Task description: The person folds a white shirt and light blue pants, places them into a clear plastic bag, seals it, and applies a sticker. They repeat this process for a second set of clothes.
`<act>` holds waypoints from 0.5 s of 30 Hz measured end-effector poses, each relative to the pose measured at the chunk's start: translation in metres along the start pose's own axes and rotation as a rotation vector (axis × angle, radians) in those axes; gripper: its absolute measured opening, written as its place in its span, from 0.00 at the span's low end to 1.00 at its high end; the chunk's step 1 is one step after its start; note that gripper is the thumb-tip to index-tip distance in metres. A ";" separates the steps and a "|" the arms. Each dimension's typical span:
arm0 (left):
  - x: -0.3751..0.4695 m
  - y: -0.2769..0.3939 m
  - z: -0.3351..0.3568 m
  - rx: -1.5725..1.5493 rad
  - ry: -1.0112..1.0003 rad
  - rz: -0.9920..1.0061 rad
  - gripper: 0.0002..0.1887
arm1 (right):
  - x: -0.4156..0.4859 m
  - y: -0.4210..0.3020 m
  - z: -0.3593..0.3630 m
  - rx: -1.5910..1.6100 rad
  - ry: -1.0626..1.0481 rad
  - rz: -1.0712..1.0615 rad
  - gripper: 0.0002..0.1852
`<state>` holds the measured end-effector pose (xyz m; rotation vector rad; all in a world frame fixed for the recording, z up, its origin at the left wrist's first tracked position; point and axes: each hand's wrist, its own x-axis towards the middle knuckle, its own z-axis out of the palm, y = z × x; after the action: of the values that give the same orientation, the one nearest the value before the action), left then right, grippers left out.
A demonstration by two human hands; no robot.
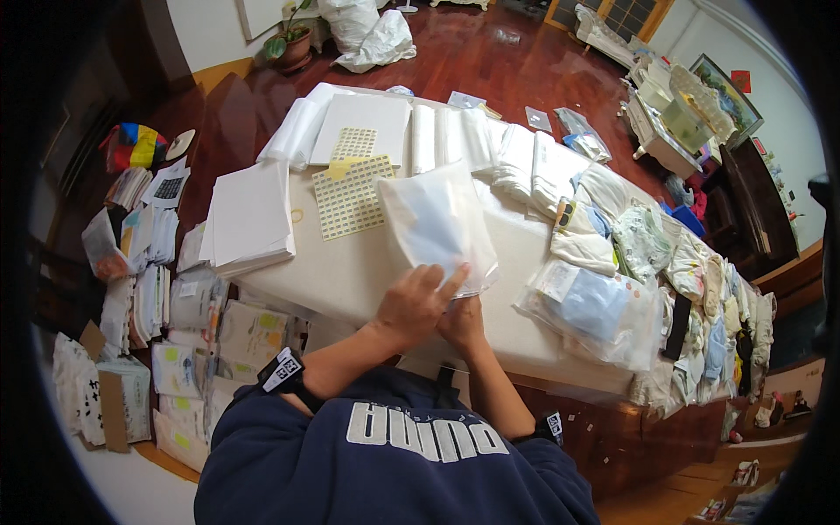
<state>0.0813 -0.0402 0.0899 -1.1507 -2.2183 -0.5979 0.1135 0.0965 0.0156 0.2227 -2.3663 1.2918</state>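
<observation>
A translucent plastic bag [426, 220] with something pale blue inside is raised over the table before me. My right hand [464, 321] grips the bag's near edge from below. My left hand [413, 298] lies over its near part, one finger extended on the plastic; whether it also grips the bag I cannot tell. Just beyond the bag, sheets of small stickers [351, 203] lie on the cream-covered table [315, 275]. A stack of white sheets [252, 213] is at the left. Bagged pale blue clothing [594, 302] rests to the right.
Folded clothes [640, 243] cover the table's right end. Along its far side are a white board or sheet stack [367, 121] and folded white plastic bags [453, 138]. Filled packages [252, 335] and paper stacks [154, 233] stand at the left. A potted plant [292, 49] stands beyond.
</observation>
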 end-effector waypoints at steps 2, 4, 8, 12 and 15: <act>-0.014 -0.007 -0.004 0.019 -0.031 -0.056 0.24 | -0.004 -0.003 0.001 -0.087 -0.012 -0.057 0.36; -0.022 -0.010 -0.005 0.019 -0.053 -0.057 0.23 | -0.003 -0.001 0.004 -0.222 -0.042 -0.097 0.35; -0.017 -0.003 0.004 -0.041 -0.024 0.089 0.21 | 0.011 0.012 0.010 -0.184 0.021 0.008 0.34; -0.002 0.006 0.009 -0.073 -0.063 0.066 0.21 | 0.013 0.021 0.004 -0.118 -0.117 0.200 0.34; 0.001 0.005 0.007 -0.092 -0.053 0.011 0.22 | 0.003 0.017 0.002 -0.265 -0.016 0.094 0.35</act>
<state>0.0838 -0.0328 0.0860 -1.2380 -2.2479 -0.6785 0.1049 0.1041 0.0030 0.0418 -2.5564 1.0033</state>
